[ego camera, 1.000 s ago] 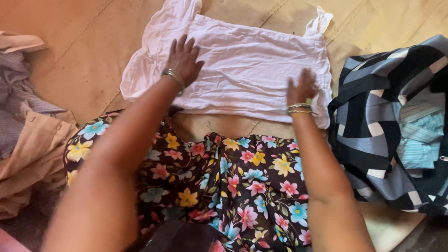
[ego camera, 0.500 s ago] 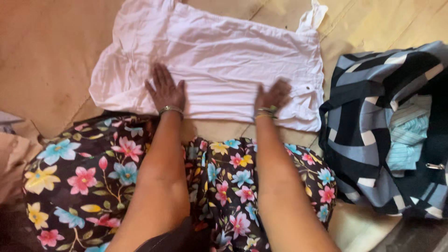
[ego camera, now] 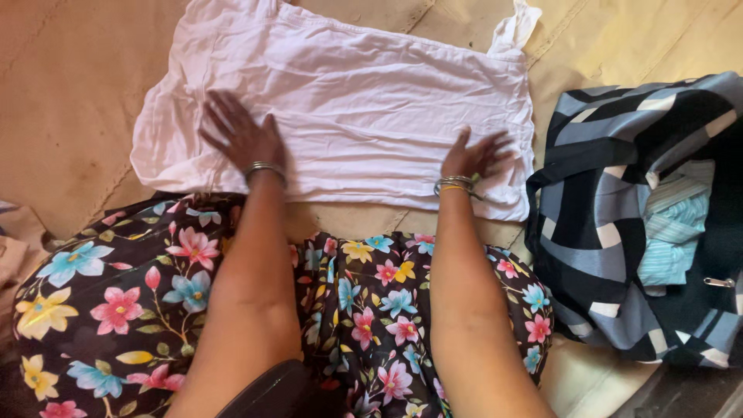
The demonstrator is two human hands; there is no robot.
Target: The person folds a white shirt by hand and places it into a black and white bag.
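Observation:
A pale pink top (ego camera: 364, 101) lies spread flat on the tan floor mat (ego camera: 70, 116) in front of my knees. My left hand (ego camera: 238, 136) presses flat on its lower left part, fingers spread and angled to the left. Near the garment's lower right corner my right hand (ego camera: 474, 155) lies flat on the cloth, fingers pointing right. Both wrists wear metal bangles. Neither hand grips anything.
My lap is covered by dark cloth with bright flowers (ego camera: 139, 286). An open bag with a black, grey and white pattern (ego camera: 619, 232) stands at the right, with light blue striped cloth (ego camera: 673, 240) inside. A bit of beige clothing (ego camera: 11, 248) shows at the left edge.
Both hands slid down the pink top toward its lower edge, then moved apart, the left one leftward and the right one rightward. The view shifted, so the beige pile at the left is mostly out of frame.

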